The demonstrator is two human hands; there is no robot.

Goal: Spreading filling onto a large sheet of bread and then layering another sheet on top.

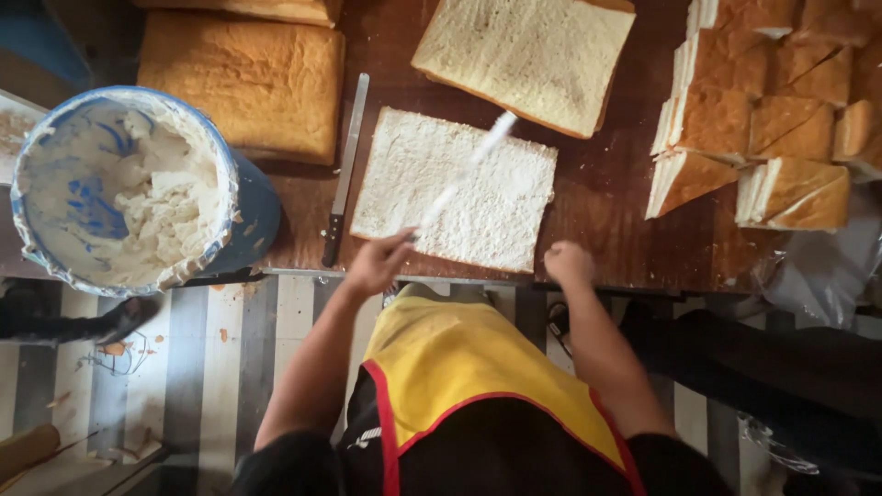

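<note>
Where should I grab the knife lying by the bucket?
Probably by the dark handle at the near end of the knife, coming from the table edge. Its long blade points away, between the bucket and the bread slice, so fingers stay off the blade.

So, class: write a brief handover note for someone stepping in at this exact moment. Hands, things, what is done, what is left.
Left hand: grips a long spatula held across the near bread sheet.
Right hand: closed, empty as far as shows, at the table edge by that sheet.
Cream bucket stands left; a knife lies beside the sheet.
Done: cut wedges stacked right.
Left: whether the near sheet carries cream is unclear; second sheet and crusted slabs untouched.
</note>
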